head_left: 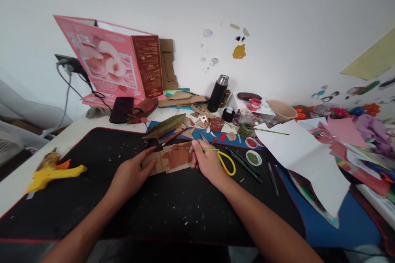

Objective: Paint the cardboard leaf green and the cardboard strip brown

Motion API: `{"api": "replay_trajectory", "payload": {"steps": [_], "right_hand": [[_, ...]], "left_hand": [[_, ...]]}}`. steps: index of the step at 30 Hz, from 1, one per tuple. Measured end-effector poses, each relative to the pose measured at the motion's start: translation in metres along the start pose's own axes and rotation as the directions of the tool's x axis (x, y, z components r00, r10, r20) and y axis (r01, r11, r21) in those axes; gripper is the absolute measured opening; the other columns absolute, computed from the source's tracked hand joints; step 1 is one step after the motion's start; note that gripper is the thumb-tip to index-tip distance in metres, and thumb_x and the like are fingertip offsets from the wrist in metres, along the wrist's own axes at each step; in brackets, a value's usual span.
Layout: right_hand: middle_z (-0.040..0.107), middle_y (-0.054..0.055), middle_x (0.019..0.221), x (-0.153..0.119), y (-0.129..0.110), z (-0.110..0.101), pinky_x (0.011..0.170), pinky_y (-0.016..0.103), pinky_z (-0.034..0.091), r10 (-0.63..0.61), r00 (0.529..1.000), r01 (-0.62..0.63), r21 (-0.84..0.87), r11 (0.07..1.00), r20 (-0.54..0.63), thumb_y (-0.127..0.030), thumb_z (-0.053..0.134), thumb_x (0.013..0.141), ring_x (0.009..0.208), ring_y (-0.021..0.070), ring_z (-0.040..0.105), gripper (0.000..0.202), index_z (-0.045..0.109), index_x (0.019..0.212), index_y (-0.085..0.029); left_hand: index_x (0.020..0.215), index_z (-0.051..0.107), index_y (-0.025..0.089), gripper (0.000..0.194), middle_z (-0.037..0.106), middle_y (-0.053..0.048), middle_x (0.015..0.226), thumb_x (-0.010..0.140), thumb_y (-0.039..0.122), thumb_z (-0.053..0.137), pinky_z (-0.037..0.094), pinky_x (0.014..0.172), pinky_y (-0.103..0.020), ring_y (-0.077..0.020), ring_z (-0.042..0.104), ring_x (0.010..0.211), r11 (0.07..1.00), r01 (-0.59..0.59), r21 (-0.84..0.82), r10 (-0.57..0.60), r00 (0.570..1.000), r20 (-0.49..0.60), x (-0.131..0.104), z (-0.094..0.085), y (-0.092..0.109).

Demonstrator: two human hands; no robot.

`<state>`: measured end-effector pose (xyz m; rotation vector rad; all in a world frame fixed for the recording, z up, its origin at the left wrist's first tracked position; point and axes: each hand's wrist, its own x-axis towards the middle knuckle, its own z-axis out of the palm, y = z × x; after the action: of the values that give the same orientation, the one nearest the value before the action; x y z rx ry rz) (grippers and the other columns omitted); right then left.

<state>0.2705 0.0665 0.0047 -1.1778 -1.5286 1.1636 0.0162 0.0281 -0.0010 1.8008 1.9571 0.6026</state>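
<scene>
A flat cardboard piece (158, 162), partly covered with reddish-brown paint, lies on the black mat (173, 209). My left hand (132, 174) grips its left end, thumb and fingers around the edge. In my right hand (206, 160) is a thin green paintbrush (212, 149), held like a pen over the painted part; the brush tip is hard to make out. Yellow-handled scissors (230, 164) lie just right of that hand. Open paint jars, one brown (217, 124) and one green (245, 130), stand behind, and a lid with green paint (253, 158) lies to the right.
A pink box (112, 59) stands at the back left, near a phone (121, 109). A black thermos (217, 93) and cardboard scraps (182, 100) are at the back. On the left is a yellow object (58, 174); white paper (304, 152) lies on the right.
</scene>
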Motion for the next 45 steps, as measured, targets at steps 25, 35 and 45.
{"api": "replay_trajectory", "payload": {"steps": [25,35,45], "right_hand": [[0.056,-0.006,0.051,-0.002,-0.002,0.017,0.06,0.025,0.049,-0.087,0.99,0.102,-0.13,0.986,0.115,-0.063,0.042,0.111,0.048,0.015,0.061,0.05,0.065,0.087,-0.025],[0.053,-0.006,0.049,-0.007,0.002,-0.01,0.047,0.025,0.044,-0.02,1.0,0.02,-0.053,0.998,-0.004,-0.075,0.045,0.104,0.042,0.0148,0.058,0.057,0.061,0.082,-0.024],[0.05,-0.007,0.044,-0.01,-0.008,-0.003,0.047,0.023,0.042,-0.011,0.998,0.017,-0.096,0.995,0.065,-0.067,0.045,0.107,0.039,0.0137,0.056,0.053,0.062,0.082,-0.024]], "left_hand": [[0.148,0.066,0.019,0.064,0.086,-0.01,0.107,0.093,0.049,0.051,0.058,0.08,-0.036,-0.0316,0.081,0.091,0.999,-0.019,0.032,0.019,1.0,0.012,0.0,0.001,-0.004],[0.151,0.064,0.018,0.068,0.085,-0.011,0.111,0.093,0.05,0.047,0.058,0.082,-0.037,-0.0337,0.081,0.096,0.998,-0.002,0.056,0.0,1.0,0.029,0.001,0.001,-0.001],[0.147,0.068,0.021,0.062,0.085,-0.009,0.107,0.093,0.048,0.052,0.058,0.081,-0.036,-0.0319,0.081,0.091,1.0,-0.002,0.017,0.002,1.0,0.006,0.0,0.001,-0.003]]}}
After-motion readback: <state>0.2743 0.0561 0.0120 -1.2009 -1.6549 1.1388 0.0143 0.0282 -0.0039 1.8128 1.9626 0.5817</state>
